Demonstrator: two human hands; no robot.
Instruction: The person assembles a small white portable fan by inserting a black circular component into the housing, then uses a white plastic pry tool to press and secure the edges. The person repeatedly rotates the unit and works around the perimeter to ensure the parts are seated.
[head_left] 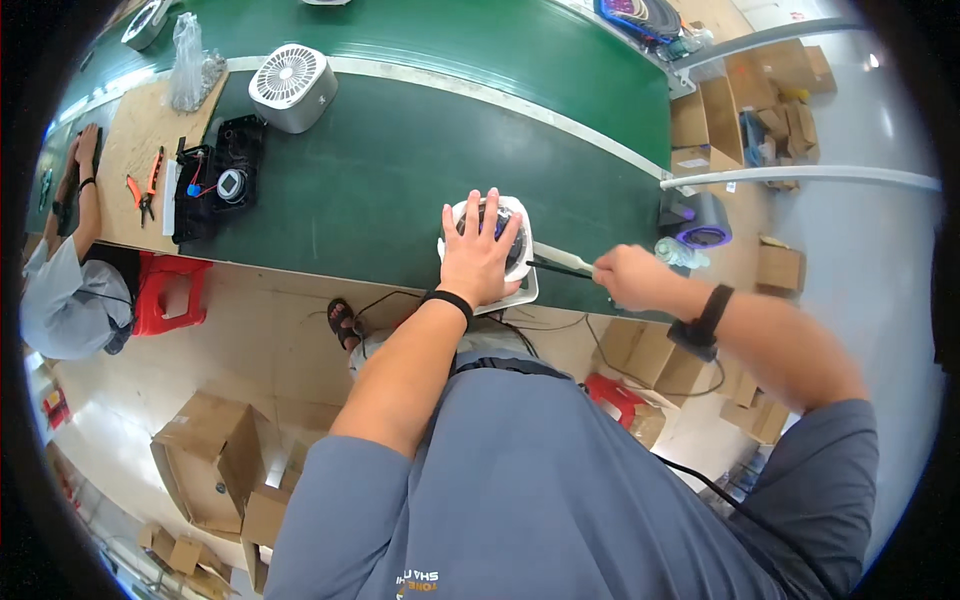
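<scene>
In the head view, my left hand (478, 262) lay with its fingers spread over the white housing (526, 240), which sat at the near edge of the tabletop (380, 200). My right hand (638, 278) had its fingers curled around the end of a dark thin length (562, 270) beside the housing; whether they also pinched the pale strip (560, 256), I couldn't tell. Doing this well, I judged, meant pressing squarely with the left palm, guiding the right in line, and not tipping the housing.
</scene>
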